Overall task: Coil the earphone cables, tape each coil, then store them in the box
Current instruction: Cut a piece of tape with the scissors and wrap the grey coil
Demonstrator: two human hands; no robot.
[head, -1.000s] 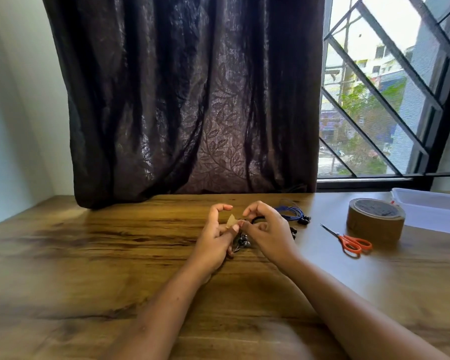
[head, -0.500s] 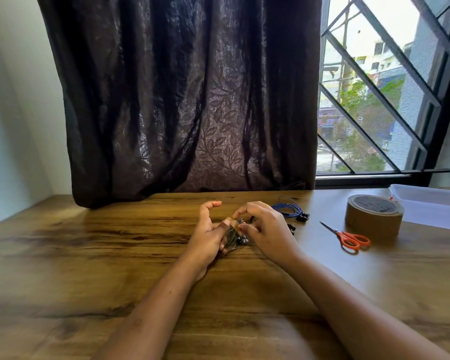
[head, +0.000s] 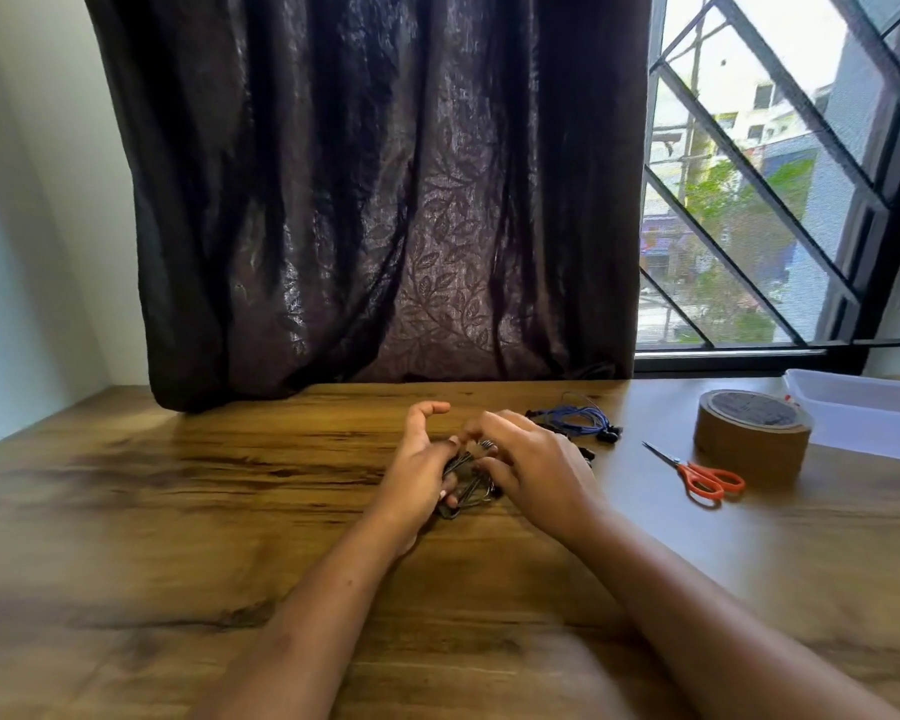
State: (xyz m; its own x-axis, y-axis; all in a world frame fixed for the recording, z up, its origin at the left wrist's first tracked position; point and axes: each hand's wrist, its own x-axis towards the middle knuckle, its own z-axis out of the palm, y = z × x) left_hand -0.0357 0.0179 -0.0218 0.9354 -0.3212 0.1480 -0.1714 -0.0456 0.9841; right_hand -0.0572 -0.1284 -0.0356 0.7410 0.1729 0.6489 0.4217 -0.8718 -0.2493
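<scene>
A coil of black earphone cable (head: 466, 491) sits between my hands at the middle of the wooden table (head: 178, 511). My left hand (head: 422, 465) grips the coil's left side, its index finger raised. My right hand (head: 533, 467) pinches the coil from the right with thumb and fingers. Whether a tape piece is on the coil is hidden by my fingers. A blue earphone coil (head: 578, 420) lies just behind my right hand. The brown tape roll (head: 752, 433) and the clear plastic box (head: 863, 410) stand at the right.
Orange-handled scissors (head: 697, 472) lie between my right hand and the tape roll. A dark curtain (head: 375, 200) hangs at the table's far edge, with a barred window (head: 765, 200) to its right.
Both hands have come down from holding a small tape piece up to closing around the black coil near the table top. The camera has shifted slightly.
</scene>
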